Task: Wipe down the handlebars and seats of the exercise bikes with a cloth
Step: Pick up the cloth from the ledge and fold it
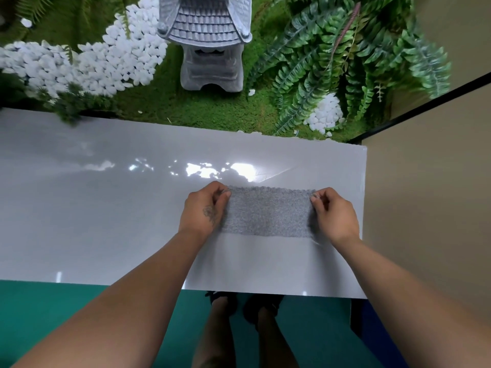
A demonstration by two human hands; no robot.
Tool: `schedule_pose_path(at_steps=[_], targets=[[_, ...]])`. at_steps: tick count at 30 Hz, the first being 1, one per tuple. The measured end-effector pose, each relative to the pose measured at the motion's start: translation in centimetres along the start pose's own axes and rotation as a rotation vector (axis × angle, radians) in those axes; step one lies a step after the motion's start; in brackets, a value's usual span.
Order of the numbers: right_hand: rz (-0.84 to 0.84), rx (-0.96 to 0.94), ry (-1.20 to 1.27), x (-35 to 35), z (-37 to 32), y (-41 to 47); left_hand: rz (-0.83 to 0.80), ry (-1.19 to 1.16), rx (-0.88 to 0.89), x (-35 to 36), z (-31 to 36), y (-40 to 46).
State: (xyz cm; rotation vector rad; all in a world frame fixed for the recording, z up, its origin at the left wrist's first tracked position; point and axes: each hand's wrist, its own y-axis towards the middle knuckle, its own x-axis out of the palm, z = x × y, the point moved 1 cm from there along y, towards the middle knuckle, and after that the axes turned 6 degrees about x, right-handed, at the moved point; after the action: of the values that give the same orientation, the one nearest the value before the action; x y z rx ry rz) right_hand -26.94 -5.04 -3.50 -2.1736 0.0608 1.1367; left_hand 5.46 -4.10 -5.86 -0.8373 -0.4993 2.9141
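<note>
A grey cloth (268, 212) lies spread flat on a glossy white ledge (93, 208), folded into a wide rectangle with a scalloped far edge. My left hand (203, 208) pinches its far left corner. My right hand (333, 212) pinches its far right corner. Both hands hold the cloth stretched between them. No exercise bike, handlebar or seat is in view.
Beyond the ledge lies a decorative garden bed with moss, white pebbles (87, 59), a grey stone lantern (210, 46) and ferns (332, 62). A beige wall (430, 195) stands at the right. Teal floor (79, 309) and my feet show below the ledge.
</note>
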Motion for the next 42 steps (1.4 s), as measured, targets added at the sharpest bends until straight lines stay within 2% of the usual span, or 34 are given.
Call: schedule_pose_path(at_steps=[6, 10, 15, 20, 22, 26, 34, 42], targets=[[0.007, 0.001, -0.024, 0.0, -0.1, 0.1, 0.04, -0.02, -0.004, 0.2, 0.2, -0.6], [0.077, -0.075, -0.063, -0.1, -1.2, -0.5, 0.109, 0.019, -0.067, 0.4, 0.2, -2.4], [0.113, -0.392, -0.172, 1.3, -5.2, -1.2, 0.159, 0.076, -0.158, 1.8, 0.0, -6.0], [-0.134, -0.746, -0.267, 4.9, -9.8, -1.2, 0.22, 0.101, -0.237, 3.5, -0.2, -8.0], [-0.191, -0.811, -0.312, 6.3, -11.4, -1.1, 0.263, 0.092, -0.278, 4.0, -0.2, -8.5], [-0.208, -0.819, -0.373, 8.2, -13.7, -0.7, 0.331, 0.097, -0.295, 4.7, 0.2, -9.0], [-0.285, -0.762, -0.46, 10.0, -15.2, -0.1, 0.353, 0.081, -0.301, 5.4, 0.0, -9.1], [-0.418, -0.691, -0.342, 8.6, -15.9, -0.6, 0.34, -0.067, -0.294, 5.4, 0.2, -9.7]])
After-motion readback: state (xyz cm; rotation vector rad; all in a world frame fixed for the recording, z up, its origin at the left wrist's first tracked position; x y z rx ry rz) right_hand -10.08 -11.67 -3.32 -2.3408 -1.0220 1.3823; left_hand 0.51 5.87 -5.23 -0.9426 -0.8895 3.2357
